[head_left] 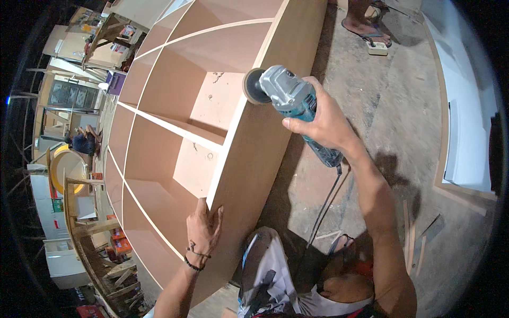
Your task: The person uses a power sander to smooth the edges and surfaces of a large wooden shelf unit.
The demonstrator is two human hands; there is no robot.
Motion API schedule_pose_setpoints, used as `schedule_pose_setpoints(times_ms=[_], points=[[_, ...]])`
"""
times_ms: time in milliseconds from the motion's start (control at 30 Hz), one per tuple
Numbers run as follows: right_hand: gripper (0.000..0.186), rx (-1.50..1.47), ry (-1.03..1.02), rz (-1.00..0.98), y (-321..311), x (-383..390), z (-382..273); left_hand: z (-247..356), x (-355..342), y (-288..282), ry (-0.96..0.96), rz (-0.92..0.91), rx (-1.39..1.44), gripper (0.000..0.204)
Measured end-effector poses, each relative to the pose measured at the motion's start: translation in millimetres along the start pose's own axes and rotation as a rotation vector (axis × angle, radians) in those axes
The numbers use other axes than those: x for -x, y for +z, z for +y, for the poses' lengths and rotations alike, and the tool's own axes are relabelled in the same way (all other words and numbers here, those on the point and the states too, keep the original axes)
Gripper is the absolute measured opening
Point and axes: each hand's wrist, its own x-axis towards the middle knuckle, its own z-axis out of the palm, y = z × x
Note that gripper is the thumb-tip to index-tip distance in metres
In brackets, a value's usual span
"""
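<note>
My right hand (328, 119) is wrapped round the body of a grey and teal angle grinder (290, 90). A round sanding disc (256, 86) on its head meets the light front edge of a large wooden shelf unit (254, 175); whether the disc is spinning I cannot tell. Nearer to me, my left hand (204, 230) grips the same edge at a corner of one compartment, with the thumb on the outer side and the other fingers partly hidden. A black cord (324, 205) runs from the grinder's rear down toward my legs.
Another person's sandalled foot (368, 33) is at the top right, beside a pale power socket block (377, 49). White panels (466, 106) stand on the right. Wood strips (411, 238) lie on the concrete floor. At the left are a curved wooden frame (79, 238) and a crouching person (84, 142).
</note>
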Motion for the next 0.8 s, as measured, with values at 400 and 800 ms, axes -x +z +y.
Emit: schedule_pose_setpoints(times_ms=[400,800], points=[[0.069,-0.220,0.133,0.206,-61,-72,57,14,-1,2,-0.065,-0.036,0.054,0.025],[0.058,-0.387,0.369,0.412,-139,11,42,6,6,-9,-0.181,-0.064,0.076,0.027]])
